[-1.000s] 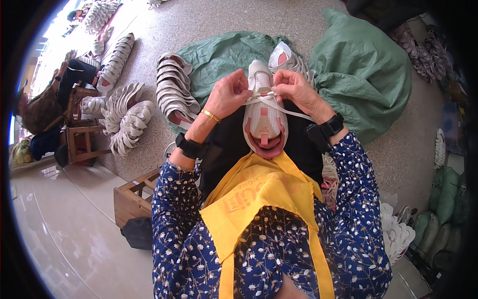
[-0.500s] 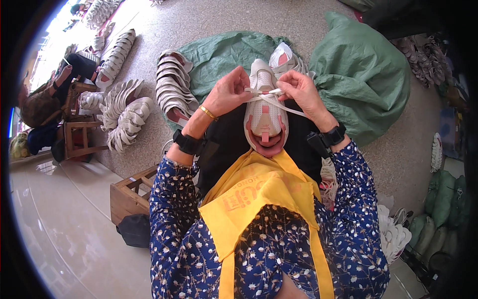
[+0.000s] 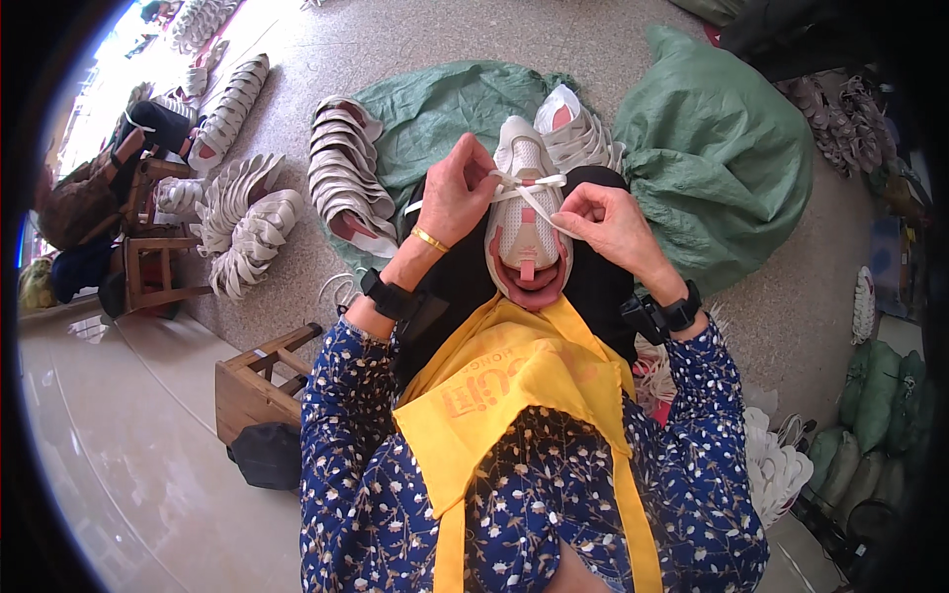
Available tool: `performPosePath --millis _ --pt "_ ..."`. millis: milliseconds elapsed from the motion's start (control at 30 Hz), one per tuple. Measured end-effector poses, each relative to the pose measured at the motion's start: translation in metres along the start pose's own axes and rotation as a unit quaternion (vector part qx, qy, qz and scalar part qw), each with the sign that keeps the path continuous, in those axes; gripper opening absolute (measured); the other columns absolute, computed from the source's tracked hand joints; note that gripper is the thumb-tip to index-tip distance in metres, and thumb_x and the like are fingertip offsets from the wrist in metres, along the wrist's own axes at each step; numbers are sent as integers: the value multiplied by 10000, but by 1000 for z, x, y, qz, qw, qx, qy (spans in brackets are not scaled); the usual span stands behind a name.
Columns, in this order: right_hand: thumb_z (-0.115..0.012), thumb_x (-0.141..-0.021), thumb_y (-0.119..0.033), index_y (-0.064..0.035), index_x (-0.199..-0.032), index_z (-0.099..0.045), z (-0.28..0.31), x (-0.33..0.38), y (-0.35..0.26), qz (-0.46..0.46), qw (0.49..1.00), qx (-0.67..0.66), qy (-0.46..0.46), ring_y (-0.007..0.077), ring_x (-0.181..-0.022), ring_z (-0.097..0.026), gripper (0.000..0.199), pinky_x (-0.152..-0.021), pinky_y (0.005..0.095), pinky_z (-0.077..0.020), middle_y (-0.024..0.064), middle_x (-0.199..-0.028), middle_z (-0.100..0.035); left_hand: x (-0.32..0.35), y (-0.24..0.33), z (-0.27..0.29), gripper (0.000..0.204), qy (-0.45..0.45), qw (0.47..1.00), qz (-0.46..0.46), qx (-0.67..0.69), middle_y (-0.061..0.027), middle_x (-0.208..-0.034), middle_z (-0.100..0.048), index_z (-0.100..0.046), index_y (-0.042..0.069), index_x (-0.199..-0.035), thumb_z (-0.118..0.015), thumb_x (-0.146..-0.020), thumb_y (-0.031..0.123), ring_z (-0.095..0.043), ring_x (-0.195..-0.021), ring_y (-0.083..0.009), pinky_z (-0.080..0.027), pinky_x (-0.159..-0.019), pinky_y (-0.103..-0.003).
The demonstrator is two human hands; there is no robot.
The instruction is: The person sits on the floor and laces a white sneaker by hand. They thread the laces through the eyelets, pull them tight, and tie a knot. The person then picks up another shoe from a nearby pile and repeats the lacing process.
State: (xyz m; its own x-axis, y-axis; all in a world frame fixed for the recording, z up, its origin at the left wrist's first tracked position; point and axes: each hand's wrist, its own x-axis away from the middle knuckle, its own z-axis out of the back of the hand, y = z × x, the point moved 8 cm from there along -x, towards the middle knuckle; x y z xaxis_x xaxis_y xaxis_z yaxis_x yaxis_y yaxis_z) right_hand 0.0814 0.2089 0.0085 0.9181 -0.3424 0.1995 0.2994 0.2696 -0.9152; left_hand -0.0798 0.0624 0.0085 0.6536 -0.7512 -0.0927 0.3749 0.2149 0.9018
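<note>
Between my knees rests a white mesh shoe upper [image 3: 519, 237] with pink trim, its toe pointing away from me and its pink-lined opening towards my yellow apron [image 3: 524, 366]. A flat white shoelace [image 3: 532, 188] crosses over its front part. My left hand [image 3: 457, 193] is closed in a pinch on the lace at the left side of the upper. At the right side my right hand [image 3: 608, 225] pinches another stretch of the lace, lower and nearer to me. Both hands are just above the upper.
Nested rows of white shoe uppers lie on the left [image 3: 346, 178] and right [image 3: 575, 133] of a green sack [image 3: 435, 109]. A full green sack [image 3: 722, 158] stands at the right. A wooden stool [image 3: 262, 381] is at my left. Another person sits at far left.
My right hand has moved down and slightly right, drawing the lace towards me. My left hand has shifted a little to the right, and the lace now crosses over the upper.
</note>
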Motion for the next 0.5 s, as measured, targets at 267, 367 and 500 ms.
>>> performPosePath --millis 267,367,500 --pt "-770 -919 -168 3 -832 -715 -4 2 4 -31 995 -63 -71 30 -658 -581 199 -589 221 -468 -22 -729 -669 1 -5 -1 194 32 998 -4 45 -55 -914 -665 -512 15 -936 -666 -861 -75 -645 -834 -68 -565 -735 -247" --pt "-758 -918 -152 8 -818 -699 -4 7 3 -21 997 -38 -69 18 -632 -540 197 -565 219 -434 -36 -687 -629 2 -6 -2 193 31 998 -9 48 -56 -930 -660 -504 13 -932 -644 -858 -97 -640 -849 -65 -568 -746 -250" --pt "-748 -903 -125 9 -813 -677 18 20 -17 -8 998 61 -18 13 -601 -487 176 -541 231 -401 -38 -642 -580 3 -11 -8 192 25 998 -2 59 -57 -949 -657 -497 9 -933 -620 -855 -116 -637 -862 -66 -568 -754 -250"
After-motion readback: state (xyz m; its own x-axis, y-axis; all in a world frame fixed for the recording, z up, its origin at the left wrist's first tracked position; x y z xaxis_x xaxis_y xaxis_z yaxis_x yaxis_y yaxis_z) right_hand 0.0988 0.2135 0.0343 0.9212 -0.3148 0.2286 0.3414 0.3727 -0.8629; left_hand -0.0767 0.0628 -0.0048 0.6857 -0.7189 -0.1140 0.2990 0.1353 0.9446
